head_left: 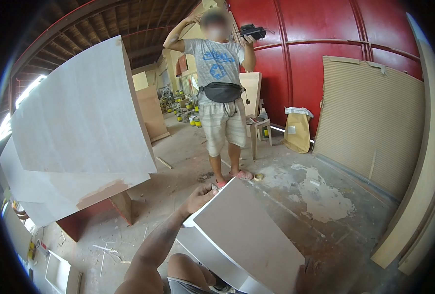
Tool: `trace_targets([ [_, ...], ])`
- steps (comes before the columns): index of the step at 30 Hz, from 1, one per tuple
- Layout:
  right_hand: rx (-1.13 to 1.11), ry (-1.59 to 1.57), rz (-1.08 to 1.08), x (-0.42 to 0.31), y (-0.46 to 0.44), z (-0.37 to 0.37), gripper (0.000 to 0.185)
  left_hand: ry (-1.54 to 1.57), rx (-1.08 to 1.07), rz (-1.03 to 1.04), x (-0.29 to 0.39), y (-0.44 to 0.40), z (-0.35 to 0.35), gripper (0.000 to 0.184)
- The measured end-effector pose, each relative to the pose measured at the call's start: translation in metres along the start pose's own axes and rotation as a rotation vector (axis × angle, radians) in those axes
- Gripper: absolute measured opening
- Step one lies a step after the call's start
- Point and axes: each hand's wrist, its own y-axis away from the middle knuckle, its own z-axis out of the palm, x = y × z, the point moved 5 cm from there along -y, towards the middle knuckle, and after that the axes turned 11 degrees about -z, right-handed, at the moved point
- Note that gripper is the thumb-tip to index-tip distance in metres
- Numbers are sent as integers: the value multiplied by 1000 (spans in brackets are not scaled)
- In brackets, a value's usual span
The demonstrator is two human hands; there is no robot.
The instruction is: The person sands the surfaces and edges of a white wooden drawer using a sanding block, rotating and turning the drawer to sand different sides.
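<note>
My left hand (201, 198) is at the upper left edge of a white box-like wooden piece (252, 223), near its far corner. Its fingers are curled together against that edge. A small greyish bit shows at the fingertips, too small to name. The piece stands tilted in front of my bent knee (190, 274), with a flat greyish face on top and a white side below. My right hand cannot be made out; the lower right end of the piece falls into shadow.
Ahead stands a person (220, 73) holding a black device (253, 32). Large pale panels (75, 112) rest on a red support (90, 218) at left. A tape roll (258, 177), paper bag (297, 130), corrugated sheet (369, 122) and boards (413, 196) stand or lie around. Scraps litter the floor.
</note>
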Motion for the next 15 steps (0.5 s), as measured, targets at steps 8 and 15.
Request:
trace_targets([
  [8,-1,558,-251,-13,4,-17,63,-4,-8,17,2,2,2,29],
  [15,29,534,-284,20,3,10,63,-34,20,0,1,7,-6,30],
])
